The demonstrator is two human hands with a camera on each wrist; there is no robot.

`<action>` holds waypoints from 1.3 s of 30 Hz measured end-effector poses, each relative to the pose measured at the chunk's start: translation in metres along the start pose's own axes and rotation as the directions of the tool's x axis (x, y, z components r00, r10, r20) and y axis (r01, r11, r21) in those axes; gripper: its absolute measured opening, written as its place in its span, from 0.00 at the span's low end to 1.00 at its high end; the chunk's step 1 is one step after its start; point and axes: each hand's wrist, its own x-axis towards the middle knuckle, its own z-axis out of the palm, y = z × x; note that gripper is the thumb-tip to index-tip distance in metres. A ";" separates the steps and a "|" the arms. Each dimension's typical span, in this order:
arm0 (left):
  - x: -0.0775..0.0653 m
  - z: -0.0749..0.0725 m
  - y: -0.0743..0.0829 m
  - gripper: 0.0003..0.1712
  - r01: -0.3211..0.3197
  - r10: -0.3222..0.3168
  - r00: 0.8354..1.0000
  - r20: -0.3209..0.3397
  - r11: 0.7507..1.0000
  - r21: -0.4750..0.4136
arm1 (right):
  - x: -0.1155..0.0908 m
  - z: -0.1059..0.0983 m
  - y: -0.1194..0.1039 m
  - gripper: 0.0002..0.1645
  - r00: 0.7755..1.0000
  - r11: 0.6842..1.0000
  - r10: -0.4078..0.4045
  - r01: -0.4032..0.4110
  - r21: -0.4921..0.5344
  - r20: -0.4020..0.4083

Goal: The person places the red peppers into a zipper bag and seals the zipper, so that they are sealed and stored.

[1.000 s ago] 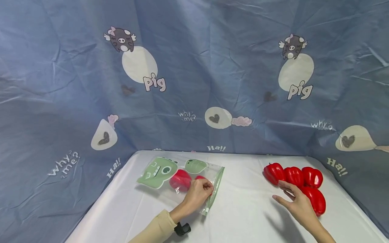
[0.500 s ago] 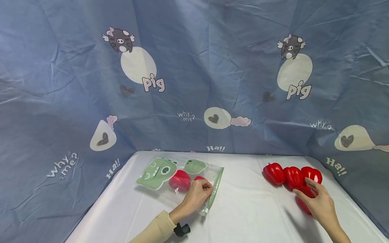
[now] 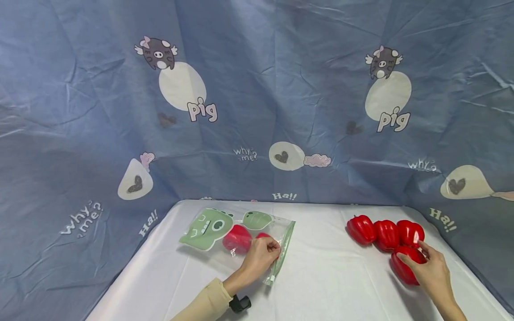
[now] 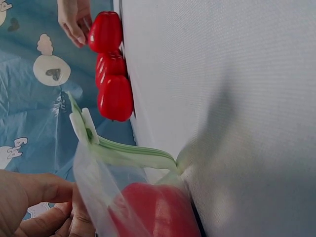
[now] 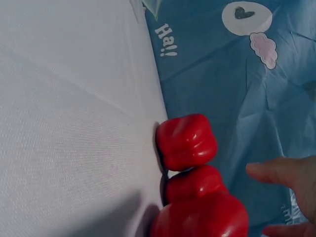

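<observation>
My left hand (image 3: pixel 259 258) pinches the open-end side of a clear zip bag (image 3: pixel 257 220) printed with a green cartoon monster. Two red bell peppers lie inside; one (image 3: pixel 236 240) shows plainly, the other is partly behind the hand. In the left wrist view, curled fingers hold the film beside the green zip strip (image 4: pixel 133 152). Over on the right, my right hand (image 3: pixel 435 269) spreads around the nearest loose bell pepper (image 3: pixel 403 267), thumb on one side and fingers on the other. The right wrist view has its thumb (image 5: pixel 274 170) apart from that pepper (image 5: pixel 202 217).
Behind the nearest pepper sit three more red bell peppers in a row: left (image 3: pixel 360 229), middle (image 3: pixel 387 235) and right (image 3: pixel 410 232). A white cloth (image 3: pixel 321 267) covers the table. Blue printed fabric (image 3: pixel 257 111) hangs along its back edge. A black wrist camera (image 3: pixel 240 304) sits under the left wrist.
My right hand has moved right and toward the front, from beside the back peppers to around the nearest one. The left hand and the bag stay in place.
</observation>
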 end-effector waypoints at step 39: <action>-0.001 0.002 -0.002 0.06 -0.006 0.006 1.000 0.000 1.000 0.020 | -0.008 0.026 0.017 0.65 0.973 0.976 0.216 -0.214 -0.034 0.077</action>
